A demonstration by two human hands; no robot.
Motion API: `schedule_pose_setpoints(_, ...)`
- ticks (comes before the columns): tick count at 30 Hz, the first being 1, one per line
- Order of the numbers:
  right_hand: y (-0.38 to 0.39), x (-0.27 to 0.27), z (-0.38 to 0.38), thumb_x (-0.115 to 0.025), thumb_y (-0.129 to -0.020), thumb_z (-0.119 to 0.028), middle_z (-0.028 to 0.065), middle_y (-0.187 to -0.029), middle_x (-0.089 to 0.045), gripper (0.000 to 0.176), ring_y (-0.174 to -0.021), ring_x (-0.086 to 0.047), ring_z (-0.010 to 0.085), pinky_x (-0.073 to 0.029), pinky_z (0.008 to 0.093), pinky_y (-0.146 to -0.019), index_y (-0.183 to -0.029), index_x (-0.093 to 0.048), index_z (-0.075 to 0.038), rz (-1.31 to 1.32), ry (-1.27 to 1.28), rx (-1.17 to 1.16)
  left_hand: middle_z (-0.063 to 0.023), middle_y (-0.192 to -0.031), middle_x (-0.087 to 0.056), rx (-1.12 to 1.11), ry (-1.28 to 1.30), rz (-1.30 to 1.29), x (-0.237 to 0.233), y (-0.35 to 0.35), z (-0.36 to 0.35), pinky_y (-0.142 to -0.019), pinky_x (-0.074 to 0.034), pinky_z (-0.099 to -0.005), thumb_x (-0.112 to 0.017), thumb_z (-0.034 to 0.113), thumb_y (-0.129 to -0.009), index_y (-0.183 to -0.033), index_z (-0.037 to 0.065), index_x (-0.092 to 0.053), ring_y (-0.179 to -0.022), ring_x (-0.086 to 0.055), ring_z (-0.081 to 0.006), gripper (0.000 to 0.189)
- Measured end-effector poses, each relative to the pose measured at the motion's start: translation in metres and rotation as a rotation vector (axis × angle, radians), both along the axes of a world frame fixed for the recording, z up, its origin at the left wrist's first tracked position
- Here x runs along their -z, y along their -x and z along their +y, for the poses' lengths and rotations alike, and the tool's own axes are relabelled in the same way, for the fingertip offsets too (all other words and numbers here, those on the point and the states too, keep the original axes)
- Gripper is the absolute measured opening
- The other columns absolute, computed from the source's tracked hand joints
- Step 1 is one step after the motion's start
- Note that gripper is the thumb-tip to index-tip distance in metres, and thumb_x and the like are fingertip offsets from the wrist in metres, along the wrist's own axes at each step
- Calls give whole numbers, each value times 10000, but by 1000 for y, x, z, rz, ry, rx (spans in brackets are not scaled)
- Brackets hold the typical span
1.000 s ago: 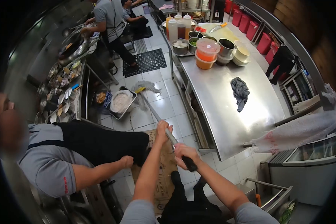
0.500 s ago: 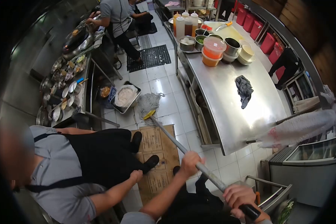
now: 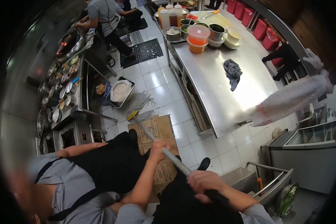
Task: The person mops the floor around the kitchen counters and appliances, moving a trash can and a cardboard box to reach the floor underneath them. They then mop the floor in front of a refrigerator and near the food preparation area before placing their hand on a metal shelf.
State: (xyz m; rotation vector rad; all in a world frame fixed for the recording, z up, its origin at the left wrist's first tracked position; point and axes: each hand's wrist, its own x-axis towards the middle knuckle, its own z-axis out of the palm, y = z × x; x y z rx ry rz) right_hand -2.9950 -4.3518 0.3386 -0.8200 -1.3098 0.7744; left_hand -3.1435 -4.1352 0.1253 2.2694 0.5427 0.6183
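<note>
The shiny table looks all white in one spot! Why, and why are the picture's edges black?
Head view: glare, probably from lamps, whitens the steel table and brightens some floor tiles; also head view: a wide lens likely causes the dark rim.

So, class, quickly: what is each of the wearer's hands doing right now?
Left hand: closed around the long grey mop pole, nearer the mop head.
Right hand: closed on the pole, near its black end.

Gray mop in both hands over tiles
</note>
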Motion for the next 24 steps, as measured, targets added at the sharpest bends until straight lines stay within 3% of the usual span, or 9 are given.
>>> schedule_pose_setpoints(5, 23, 71, 13, -653, -805, -7, 44, -701, -574, 188, -689, -619, 246, -532, 480, -860, -704, -509, -74, 104, -2, 62, -162, -703, -571, -29, -23, 209, 41, 35, 30, -738, -465, -473, -694, 69, -778, -677, 32, -535, -764, -587, -402, 192)
schedule_pose_setpoints(11, 37, 157, 20, -666, -794, 26, 40, -775, -616, 190, -822, -656, 232, -466, 483, -1029, -727, -523, -79, 37, 51, 54, -228, -825, -576, -59, -48, 436, 88, 49, 65, -768, -460, -500, -695, 25, -724, -663, -2, -535, -872, -555, -452, 174)
schedule_pose_setpoints(14, 29, 166, 5, -689, -797, 17, 49, -789, -624, 198, -850, -659, 232, -451, 489, -1047, -729, -529, -76, -27, 102, 76, -225, -826, -579, -104, -55, 366, 98, 47, 50, -798, -460, -498, -708, 22, -695, -671, -1, -549, -894, -548, -450, 162)
schedule_pose_setpoints(16, 21, 140, -13, -696, -803, 13, 63, -803, -631, 183, -862, -658, 240, -441, 495, -1059, -743, -542, -66, -16, 134, 86, -213, -832, -591, -123, -79, 404, 100, 43, 39, -833, -463, -483, -711, 25, -699, -684, 5, -585, -917, -548, -431, 128)
schedule_pose_setpoints(19, 14, 122, -15, -690, -786, 35, 66, -793, -604, 191, -855, -645, 255, -462, 470, -1041, -744, -522, -47, 54, 174, 100, -209, -944, -609, 35, 42, 436, 84, 36, 39, -882, -460, -476, -728, 64, -717, -747, 20, -636, -990, -552, -431, 106)
schedule_pose_setpoints(24, 33, 170, 29, -683, -833, -6, 71, -859, -621, 154, -874, -635, 254, -439, 485, -1061, -801, -537, -46, -46, 142, 5, -214, -959, -604, -118, -121, 556, 101, 44, 76, -905, -445, -484, -756, 81, -705, -760, 14, -630, -1017, -544, -430, 153)
